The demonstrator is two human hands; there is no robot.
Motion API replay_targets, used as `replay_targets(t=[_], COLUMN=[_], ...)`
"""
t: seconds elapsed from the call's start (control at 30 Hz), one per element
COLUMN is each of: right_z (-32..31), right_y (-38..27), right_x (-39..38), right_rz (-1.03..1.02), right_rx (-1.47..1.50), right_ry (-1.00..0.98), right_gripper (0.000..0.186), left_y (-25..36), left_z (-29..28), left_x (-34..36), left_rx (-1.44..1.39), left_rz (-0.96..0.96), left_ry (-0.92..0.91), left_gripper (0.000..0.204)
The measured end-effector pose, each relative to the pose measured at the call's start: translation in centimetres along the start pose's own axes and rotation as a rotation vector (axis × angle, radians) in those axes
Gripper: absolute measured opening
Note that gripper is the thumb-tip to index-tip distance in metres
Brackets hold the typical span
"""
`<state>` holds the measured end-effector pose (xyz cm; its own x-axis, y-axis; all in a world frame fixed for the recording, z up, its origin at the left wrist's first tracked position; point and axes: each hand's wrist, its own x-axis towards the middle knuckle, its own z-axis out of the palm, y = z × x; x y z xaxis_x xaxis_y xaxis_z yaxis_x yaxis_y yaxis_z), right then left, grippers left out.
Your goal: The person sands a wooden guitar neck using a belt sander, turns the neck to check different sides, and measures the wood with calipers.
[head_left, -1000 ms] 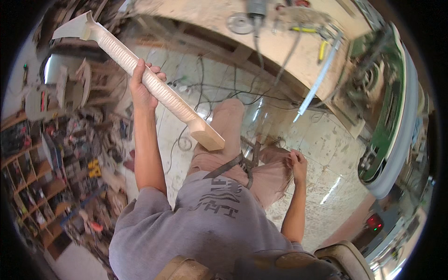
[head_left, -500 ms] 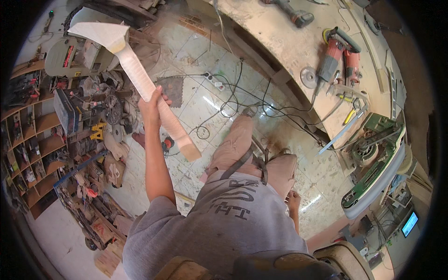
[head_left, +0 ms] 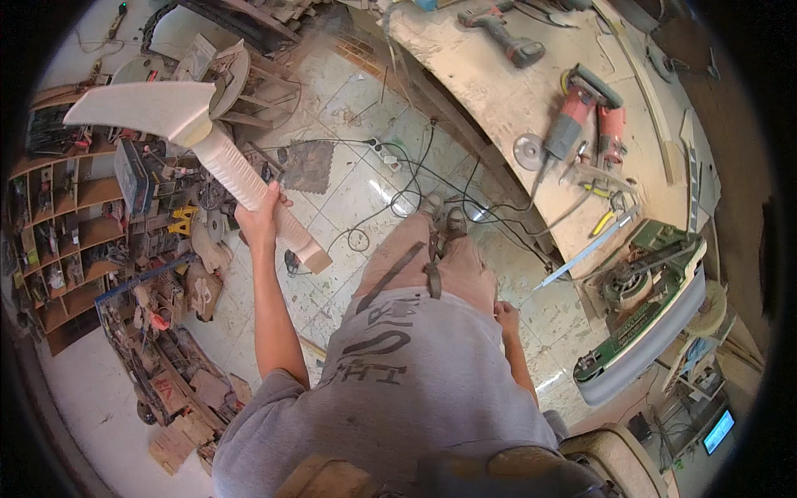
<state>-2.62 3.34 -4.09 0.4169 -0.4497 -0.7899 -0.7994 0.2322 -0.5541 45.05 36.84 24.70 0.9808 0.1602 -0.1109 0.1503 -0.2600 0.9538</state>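
Note:
My left hand (head_left: 261,217), raised out to the left, is closed round the ribbed shaft of a long pale wooden piece (head_left: 231,172). One end of this piece flares into a curved, blade-like head, pointing far left; its narrower squared end points down toward my legs. The hand's grip is below the middle of the shaft, and the whole piece is held in the air above the floor. My right hand (head_left: 506,317) hangs beside my right thigh, its fingers curled in, with no object visible in it.
On the right, a dusty workbench (head_left: 465,79) bears a cordless drill (head_left: 502,33), red power tools (head_left: 574,116) and pliers (head_left: 603,220). A green belt sander (head_left: 639,311) stands nearby. Cables (head_left: 407,166) cross the tiled floor. Left are shelves (head_left: 95,191) and a cluttered cart (head_left: 154,332).
The wooden piece has swung so its flared head lies further left and lower. My feet have come closer together, and the view has shifted slightly. My left hand keeps its hold.

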Motion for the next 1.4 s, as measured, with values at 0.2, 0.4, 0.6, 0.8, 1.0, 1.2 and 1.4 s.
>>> replay_targets(t=[0.2, 0.4, 0.6, 0.8, 1.0, 1.2, 1.4], right_z=[-0.7, -1.8, -1.9, 0.1, 2.5, 4.7, 13.2], right_y=[2.0, 2.7, 0.4, 0.1, -5.0, -22.3, -40.7], right_x=[1.7, 4.3, 5.8, 5.4, 4.2, 0.5, -7.1], right_rz=[0.033, -0.004, 0.015, -0.058, -0.056, -0.402, -0.856], right_rx=[-0.137, -0.137, -0.153, -0.141, -0.178, 0.006, -0.208], right_ry=[-0.004, -0.019, -0.014, 0.058, 0.133, 0.233, 0.334], right_gripper=[0.033, 0.034, 0.032, 0.035, 0.040, 0.037, 0.066], left_y=[0.4, -0.1, -1.1, -1.4, 0.0, 6.2, 7.6], left_z=[0.1, 1.3, 3.1, 5.2, 7.1, 10.3, 11.2], left_x=[-4.2, -5.4, -4.9, -2.7, 0.8, 7.1, 13.3], left_rx=[0.128, 0.255, 0.283, 0.144, 0.057, -0.200, -0.569], left_rz=[0.011, 0.036, 0.009, 0.002, 0.139, 0.276, 0.267], left_ry=[-0.002, -0.019, -0.064, -0.069, -0.121, -0.190, -0.424], left_gripper=[0.026, 0.027, 0.028, 0.029, 0.024, 0.018, 0.034])
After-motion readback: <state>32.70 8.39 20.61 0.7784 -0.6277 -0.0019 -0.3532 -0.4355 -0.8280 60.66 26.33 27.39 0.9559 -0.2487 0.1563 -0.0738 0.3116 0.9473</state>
